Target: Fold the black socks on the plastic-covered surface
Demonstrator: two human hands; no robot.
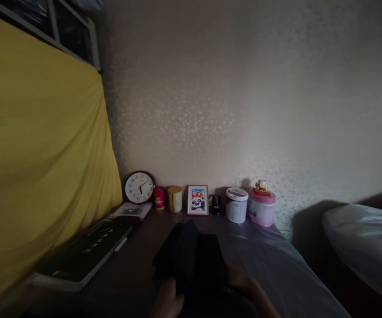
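Note:
A black item [191, 260] with soft folds and an upright ridge, cloth or a bag perhaps, is at the bottom middle, over the near part of the table. My left hand [169, 298] is closed on its lower left edge, the thumb in front. At the right side my right hand [240, 280] grips it too, its fingertips partly hidden in the dark. Poor light keeps me from making out the item's exact kind.
Along the wall stand a round clock [139, 187], a red can [159, 198], a yellow canister [175, 199], a framed panda picture [198, 200], a small black object [215, 205], a white tub [236, 207] and a pink tub [262, 212]. A green book [88, 251] and white marker [120, 244] lie left.

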